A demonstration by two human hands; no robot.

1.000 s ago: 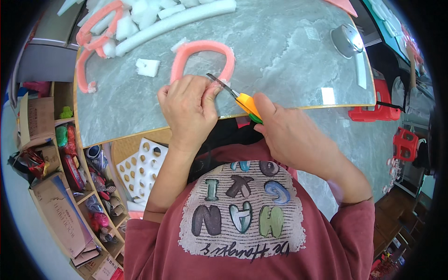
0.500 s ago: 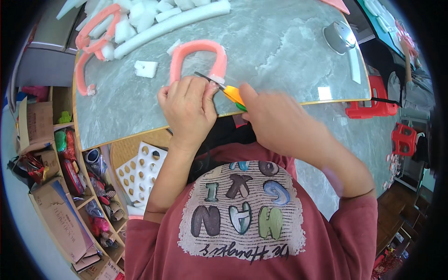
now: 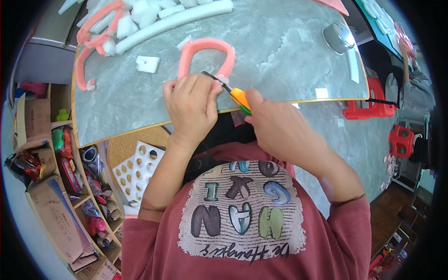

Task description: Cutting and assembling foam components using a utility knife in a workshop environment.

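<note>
A pink foam strip (image 3: 208,43) arches over the near part of the table, with both ends coming down to my left hand (image 3: 190,103). That hand is closed around the foam near its ends; what lies under the fingers is hidden. My right hand (image 3: 280,122) grips scissors (image 3: 240,97) with yellow and green handles. Their dark blades point up and left, across the foam's right end beside my left fingers. Whitish fuzzy bits cling to the foam there. A small white foam block (image 3: 148,64) lies left of the arch.
White foam pieces and a long white foam strip (image 3: 177,25) lie at the back left, near pink foam loops (image 3: 83,67). A metal bowl (image 3: 338,38) stands at the right. Below are a packed shelf (image 3: 86,196), a perforated white sheet (image 3: 143,165) and red stools (image 3: 373,105).
My hands, the foam arch and the scissors have shifted slightly right. The blades stay at the foam's right end, and both hands keep their hold.
</note>
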